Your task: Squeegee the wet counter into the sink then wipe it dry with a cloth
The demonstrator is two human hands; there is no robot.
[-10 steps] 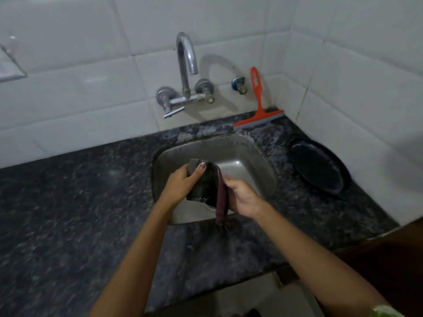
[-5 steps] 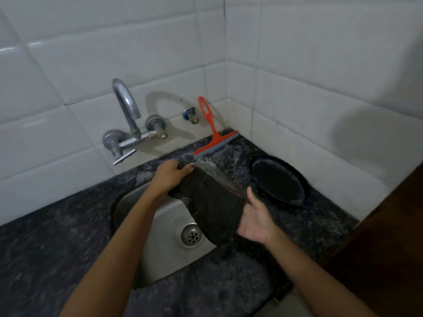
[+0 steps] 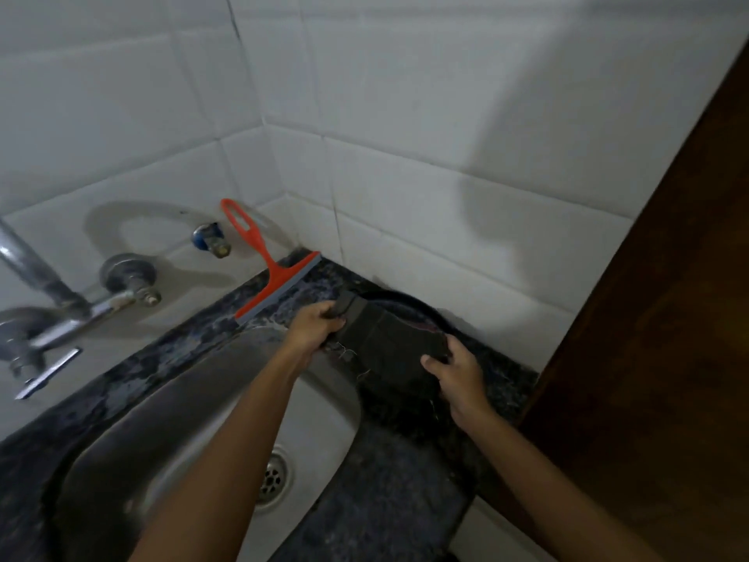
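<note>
Over the counter's right end, just past the sink (image 3: 227, 403) rim, both hands hold a dark cloth (image 3: 389, 350) stretched between them: the left hand (image 3: 314, 324) closed on its far corner, the right hand (image 3: 454, 369) gripping its near edge. The red squeegee (image 3: 269, 277) leans parked against the back wall, so drying looks to be starting. Next, press the cloth flat on the granite counter (image 3: 401, 472) and sweep. Half a second ago the cloth hung over the sink; now it is spread beside the black pan (image 3: 429, 314).

Dim, motion-blurred, wide-angle warped, soft wall shadows.
</note>
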